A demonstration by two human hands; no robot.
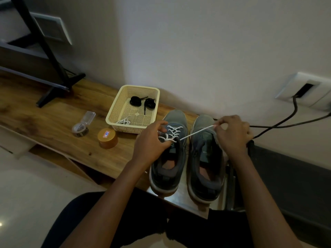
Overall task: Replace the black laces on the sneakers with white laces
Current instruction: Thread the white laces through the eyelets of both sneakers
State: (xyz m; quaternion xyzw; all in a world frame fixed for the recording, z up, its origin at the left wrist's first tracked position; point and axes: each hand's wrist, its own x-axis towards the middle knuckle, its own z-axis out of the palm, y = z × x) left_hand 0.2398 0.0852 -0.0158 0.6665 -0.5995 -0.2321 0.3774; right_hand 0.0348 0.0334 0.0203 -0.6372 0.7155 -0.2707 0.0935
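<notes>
Bench: a long brown wood-grain bench (44,113) runs from the left edge down to the lower middle of the frame.
Small items: a clear plastic pot with a flipped-open lid (80,128) and a round gold tub with a sticker (107,138) sit on the bench, left of centre.
Basket: a cream perforated plastic basket (114,106) stands at centre. It holds two coiled black laces (150,103) at its upper end and a bundled spare white lace (124,121) at its lower edge.
Left hand: the left hand (152,142) has its fingers curled, pinching the lace at the sneaker's upper eyelets.
Laced sneaker: a grey-blue mesh sneaker (168,169) is just right of centre. A white lace (174,130) criss-crosses its front eyelets, with one strand running taut up and right.
Second sneaker: a matching grey-blue sneaker (206,167) is just beside it on the right, not yet laced.
Right hand: the right hand (232,135) has thumb and fingers clamped on the taut strand's end, above the second sneaker's toe.
Cables: black cables (286,122) lead right to a white wall socket (304,90).
</notes>
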